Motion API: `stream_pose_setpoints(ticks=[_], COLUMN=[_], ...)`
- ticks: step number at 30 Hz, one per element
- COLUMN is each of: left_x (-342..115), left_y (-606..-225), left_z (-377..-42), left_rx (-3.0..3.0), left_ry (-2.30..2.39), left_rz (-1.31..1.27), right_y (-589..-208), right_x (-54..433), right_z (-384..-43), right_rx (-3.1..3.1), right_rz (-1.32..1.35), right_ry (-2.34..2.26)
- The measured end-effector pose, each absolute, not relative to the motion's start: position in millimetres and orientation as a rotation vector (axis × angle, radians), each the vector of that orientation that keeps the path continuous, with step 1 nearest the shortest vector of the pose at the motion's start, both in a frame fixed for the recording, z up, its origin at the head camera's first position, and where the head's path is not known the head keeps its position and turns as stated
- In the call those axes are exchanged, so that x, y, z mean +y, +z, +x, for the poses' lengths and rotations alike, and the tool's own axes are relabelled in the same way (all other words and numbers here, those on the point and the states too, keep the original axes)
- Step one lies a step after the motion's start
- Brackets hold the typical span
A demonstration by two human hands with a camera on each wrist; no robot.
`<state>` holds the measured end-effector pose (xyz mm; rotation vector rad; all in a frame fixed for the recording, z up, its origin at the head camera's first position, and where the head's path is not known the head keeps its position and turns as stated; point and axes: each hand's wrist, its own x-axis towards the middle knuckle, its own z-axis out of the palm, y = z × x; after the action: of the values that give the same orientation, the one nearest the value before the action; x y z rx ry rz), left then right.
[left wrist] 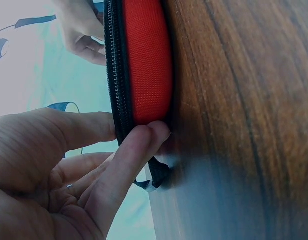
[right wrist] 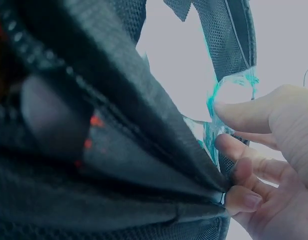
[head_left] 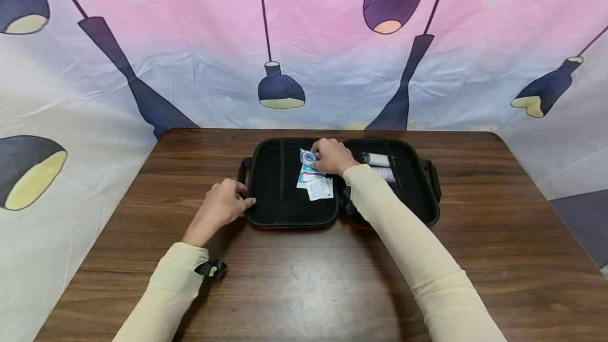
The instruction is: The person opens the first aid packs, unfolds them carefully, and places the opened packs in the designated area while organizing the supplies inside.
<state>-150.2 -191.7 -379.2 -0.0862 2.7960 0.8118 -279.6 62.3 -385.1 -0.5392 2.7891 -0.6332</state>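
Case (head_left: 266, 189) is lying unfolded near the rear edge of the counter (head_left: 294, 289), roughly midway between its left and right edges. Left hand (head_left: 222, 202) is pinching the rim at the left side of the left half (head_left: 296, 216), beside the handle (head_left: 244, 169); its thumb is pressing on the red outer shell (left wrist: 148, 60), next to the zipper (left wrist: 118, 80). Right hand (head_left: 334, 157) is reaching over the right side of the left half and grasping a clear-wrapped packet (head_left: 308, 158) between thumb and forefinger. Flat packets (head_left: 317, 189) are lying just in front of it, in the same half. 2 white rolls (head_left: 378, 160) are resting in the right half (head_left: 420, 205), toward its rear edge; the right sleeve (head_left: 408, 231) is covering part of that half.

Progress, as judged: unzipping and unfolding are standing complete. Packet handling is being carried out and is not finished; whether packets are being loaded or removed cannot be told. Neither hand is touching the rolls. Folding the 2 halves together and zipping them are awaiting completion.
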Motion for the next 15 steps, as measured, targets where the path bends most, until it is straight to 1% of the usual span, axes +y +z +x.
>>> stream_pose_setpoints(ticks=[15], left_x=[-191.1], left_y=[-379.6], left_z=[-150.8], left_rx=[2.795], left_ry=[0.808], left_rz=[-0.097], right_y=[-370.8], right_x=[77.7], right_z=[-279.4], right_rx=[2.801], right_rz=[-0.562], right_ry=[-0.773])
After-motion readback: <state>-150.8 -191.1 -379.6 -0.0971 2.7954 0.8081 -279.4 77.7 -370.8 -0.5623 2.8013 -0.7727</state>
